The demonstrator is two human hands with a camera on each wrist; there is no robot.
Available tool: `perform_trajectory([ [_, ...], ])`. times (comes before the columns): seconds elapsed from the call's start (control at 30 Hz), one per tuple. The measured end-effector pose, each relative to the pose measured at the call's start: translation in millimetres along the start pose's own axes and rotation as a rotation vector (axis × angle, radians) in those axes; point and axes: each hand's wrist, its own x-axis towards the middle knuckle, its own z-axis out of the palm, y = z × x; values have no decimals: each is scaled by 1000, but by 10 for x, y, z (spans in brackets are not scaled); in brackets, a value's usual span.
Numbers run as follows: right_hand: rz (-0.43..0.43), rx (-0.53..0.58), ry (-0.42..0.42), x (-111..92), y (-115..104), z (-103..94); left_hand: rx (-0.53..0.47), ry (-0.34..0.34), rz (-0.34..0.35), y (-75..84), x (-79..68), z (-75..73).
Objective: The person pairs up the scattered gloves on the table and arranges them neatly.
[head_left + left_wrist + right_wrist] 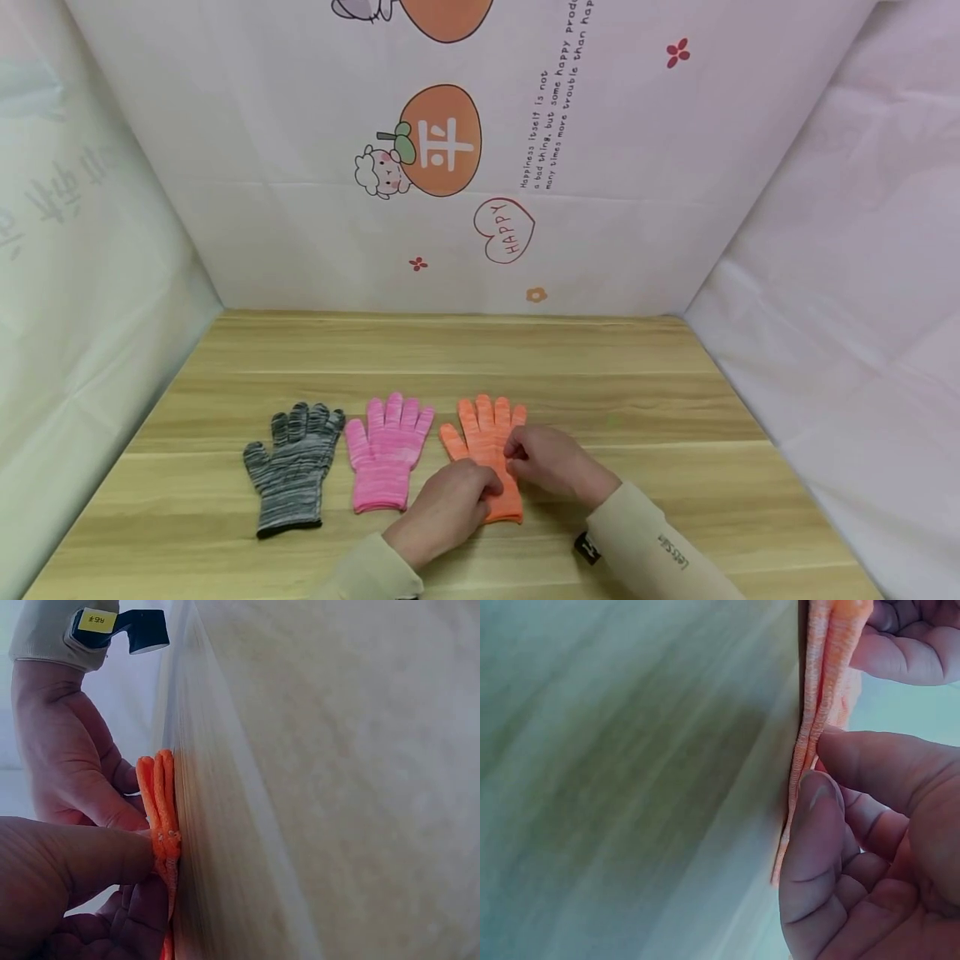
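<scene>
An orange knit glove [487, 433] lies flat on the wooden table, its fingers pointing away from me. My left hand [450, 504] is over its lower left part; in the left wrist view the thumb and curled fingers pinch the side of the glove [166, 840]. From the other side my right hand [555, 462] pinches the glove's right edge between thumb and index finger, as the right wrist view shows at the layered knit [810, 742]. To the left lie a pink glove [386, 458] and a grey-black glove [294, 467] with a dark cuff.
The wood-grain table [645, 383] is bounded by a printed white backdrop [615, 208] behind, and by pale sheets at the left [97, 275] and right [847, 292]. A small black device [587, 547] sits at my right wrist.
</scene>
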Motion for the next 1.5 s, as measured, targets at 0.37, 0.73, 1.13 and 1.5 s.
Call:
perform_trajectory([
  [0.37,-91,42,-1,-135,-76,-37,-13,9,0,-14,-1,14],
  [0.73,-75,25,-23,-190,-84,61,-30,0,-21,-19,-3,2],
  [1.13,-62,37,1,-210,-65,89,40,17,20,36,-79,-14],
  [1.5,2,65,8,-143,-78,114,130,88,40,3,-39,-9],
])
